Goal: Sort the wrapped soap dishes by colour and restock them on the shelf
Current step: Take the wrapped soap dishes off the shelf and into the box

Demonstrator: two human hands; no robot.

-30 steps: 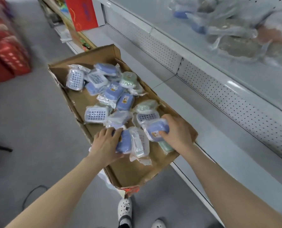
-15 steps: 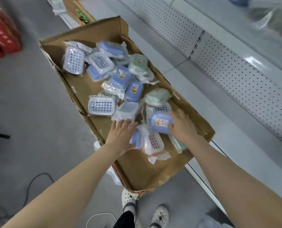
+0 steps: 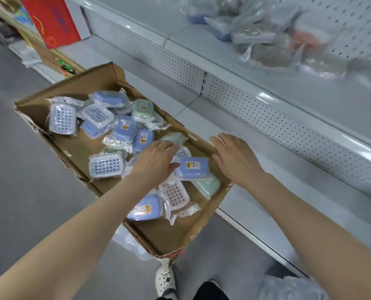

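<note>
Fingers of my left hand [image 3: 156,161] extend straight over plastic-wrapped soap dishes [image 3: 124,128]. My right hand [image 3: 234,159] is flat, fingers apart, gripping nothing.

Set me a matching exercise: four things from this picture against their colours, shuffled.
Things:
1 centre dish
2 rightmost dish in the carton
3 far box
4 shoe

Colours:
a white
b green
c red
d blue

Pairs: 1-d, 2-b, 3-c, 4-a.
</note>
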